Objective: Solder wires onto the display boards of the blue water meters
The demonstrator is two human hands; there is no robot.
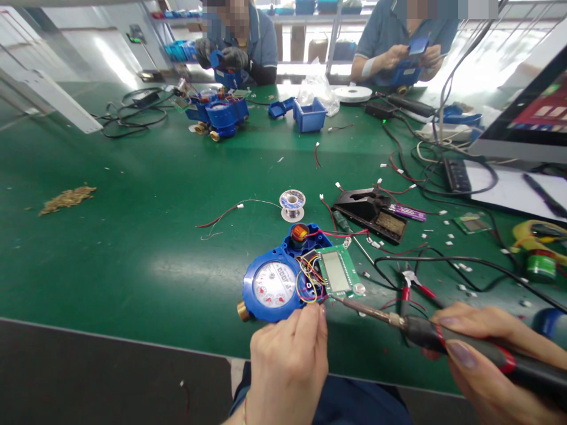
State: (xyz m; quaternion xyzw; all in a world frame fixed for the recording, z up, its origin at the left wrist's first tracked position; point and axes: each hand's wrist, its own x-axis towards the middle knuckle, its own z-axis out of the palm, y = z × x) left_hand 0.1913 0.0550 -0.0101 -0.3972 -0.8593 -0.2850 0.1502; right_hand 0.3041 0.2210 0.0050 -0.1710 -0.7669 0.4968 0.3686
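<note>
My right hand [496, 348] is closed around the black handle of a soldering iron [376, 314]. The iron's tip meets the lower edge of a green circuit board [349, 265] with a grey display. My left hand [290, 360] is pinched shut beside that edge, on what looks like a thin red wire [325, 297]; its fingertips are partly hidden. Board and hand sit at the right side of a blue water meter [270, 289] with a round dial and a brass fitting. Yellow, red and black wires run between meter and board. A battery [300, 234] sits in the meter's upper housing.
A solder spool [292, 206] and a black iron stand [372, 215] are beyond the meter. Red-handled cutters [410, 286], a screwdriver [354, 233] and black cables lie at right. Blue meters [221, 115], a blue bin [309, 115] and two co-workers are across the green table [133, 254].
</note>
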